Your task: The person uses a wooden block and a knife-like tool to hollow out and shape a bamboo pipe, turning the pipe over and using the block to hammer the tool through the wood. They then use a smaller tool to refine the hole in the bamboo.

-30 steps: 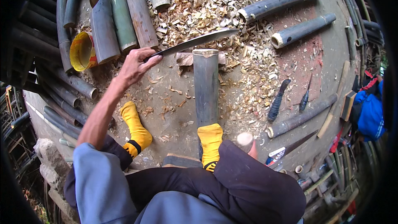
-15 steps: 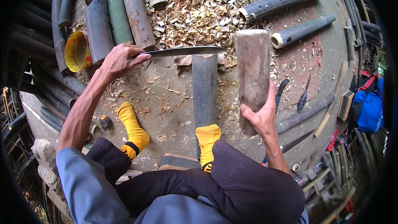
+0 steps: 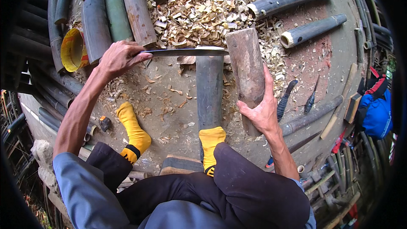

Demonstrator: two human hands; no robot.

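Observation:
My left hand [image 3: 121, 59] grips a long knife [image 3: 182, 52] by its end, the handle hidden in my fingers. Its dark blade points right and lies across the far end of a grey bamboo tube [image 3: 209, 89]. The blade's tip reaches just past the tube. My right hand [image 3: 263, 108] is wrapped round the lower part of a thick wooden block [image 3: 246, 63], which leans left with its upper edge close to the knife tip. Whether block and blade touch I cannot tell. My yellow-socked foot [image 3: 212, 144] rests on the tube's near part.
Wood chips [image 3: 199, 12] are heaped beyond the tube. Cut bamboo pieces [image 3: 313, 29] lie far right, others [image 3: 116, 12] far left beside a yellow container [image 3: 73, 50]. Two dark-handled tools [image 3: 286, 99] [image 3: 312, 95] and a saw [image 3: 303, 142] lie right of my right hand. A blue bag [image 3: 376, 112] stands farther right.
The wooden block has swung left in my right hand, from nearly upright to tilted, its top now near the knife tip. The knife stays across the tube's end; the view has shifted slightly.

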